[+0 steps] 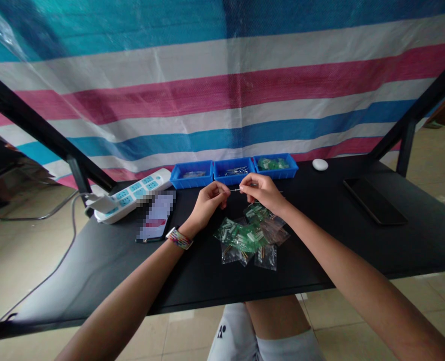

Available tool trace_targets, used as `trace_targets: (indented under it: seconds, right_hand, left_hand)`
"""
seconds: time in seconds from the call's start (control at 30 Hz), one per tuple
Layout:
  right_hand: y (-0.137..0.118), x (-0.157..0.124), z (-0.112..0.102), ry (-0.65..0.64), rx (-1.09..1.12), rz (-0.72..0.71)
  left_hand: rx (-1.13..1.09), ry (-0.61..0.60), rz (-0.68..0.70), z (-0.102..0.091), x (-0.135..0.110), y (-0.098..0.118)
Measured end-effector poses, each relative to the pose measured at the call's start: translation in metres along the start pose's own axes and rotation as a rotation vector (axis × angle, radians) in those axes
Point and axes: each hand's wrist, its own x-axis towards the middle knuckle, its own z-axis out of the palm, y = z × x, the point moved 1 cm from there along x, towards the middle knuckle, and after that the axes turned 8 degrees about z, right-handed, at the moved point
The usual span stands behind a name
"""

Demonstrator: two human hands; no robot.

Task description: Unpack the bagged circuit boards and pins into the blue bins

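Note:
Between my hands runs a thin metal rod (235,190), its kind too small to make out. My left hand (209,200) pinches its left end with thumb and forefinger. My right hand (263,192) grips it farther right, and a thin tip sticks out past that hand. Just below lies a heap of small clear and green plastic bags (245,235) with white and brass-coloured pieces inside. Behind my hands stand three blue bins: the left bin (174,179) holds small clear items, the middle bin (219,175) metal pins, the right bin (282,173) green bags.
A white power strip (135,193) with a plug lies at the left, beside a phone with a lit screen (156,218). At the right are a dark phone (375,200) and a white oval object (320,164). A striped sheet (207,90) hangs behind the black table (192,281).

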Motion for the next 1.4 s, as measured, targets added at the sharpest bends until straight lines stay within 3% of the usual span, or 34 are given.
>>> trace_targets:
  seconds: [0.43, 0.6, 0.77, 0.87, 0.97, 1.13, 1.4]
  right_hand:
    - [0.004, 0.005, -0.001, 0.029, 0.044, 0.013]
    - [0.001, 0.027, -0.021, 0.307, -0.046, -0.104]
    - [0.006, 0.034, -0.04, 0.399, -0.277, -0.115]
    - [0.006, 0.028, -0.051, 0.346, -0.407, -0.089]
    - [0.004, 0.021, -0.062, 0.202, -0.635, -0.043]
    - [-0.004, 0.008, -0.09, 0.102, -0.946, 0.133]
    - [-0.003, 0.003, -0.115, 0.012, -1.035, 0.346]
  left_hand:
    - [-0.011, 0.013, 0.032, 0.002, 0.0, 0.002]
    - [-0.04, 0.029, 0.006, 0.002, 0.002, -0.001]
    - [-0.031, 0.012, -0.008, 0.003, 0.001, -0.001]
    - [-0.033, 0.001, -0.01, 0.004, 0.001, 0.0]
    - [-0.024, -0.004, -0.007, 0.004, 0.001, 0.001]
    - [-0.015, -0.017, -0.002, 0.003, 0.001, -0.001]
    - [-0.02, -0.034, -0.015, 0.002, 0.001, -0.003]
